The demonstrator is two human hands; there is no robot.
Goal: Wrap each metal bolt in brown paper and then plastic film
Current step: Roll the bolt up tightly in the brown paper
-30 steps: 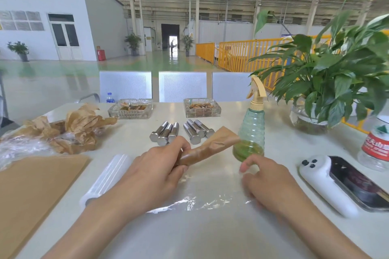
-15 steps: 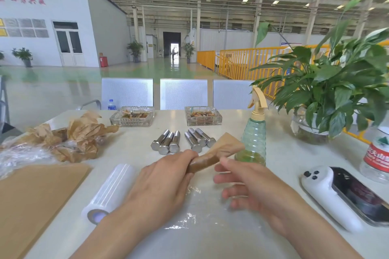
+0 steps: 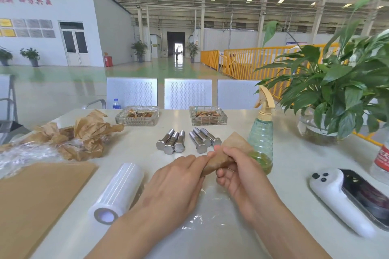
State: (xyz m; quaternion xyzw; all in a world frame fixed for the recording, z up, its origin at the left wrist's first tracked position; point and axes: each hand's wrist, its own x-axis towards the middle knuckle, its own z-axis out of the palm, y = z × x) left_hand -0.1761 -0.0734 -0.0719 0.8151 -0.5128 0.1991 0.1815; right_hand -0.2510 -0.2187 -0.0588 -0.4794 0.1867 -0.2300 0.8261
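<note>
Both hands hold one long brown-paper-wrapped bolt (image 3: 219, 160): the left hand (image 3: 179, 178) grips its near end, the right hand (image 3: 235, 172) pinches its middle. Under this grip a clear plastic film sheet (image 3: 202, 216) lies on the white table (image 3: 284, 153); beyond it, six bare steel bolts (image 3: 187, 141).

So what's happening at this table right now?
A person is wrapping bolts. Both hands hold a brown-paper-wrapped bolt above a sheet of plastic film spread on the table: the left hand grips its near end, the right hand pinches the middle. Six bare bolts lie behind, and the film roll lies to the left.
</note>
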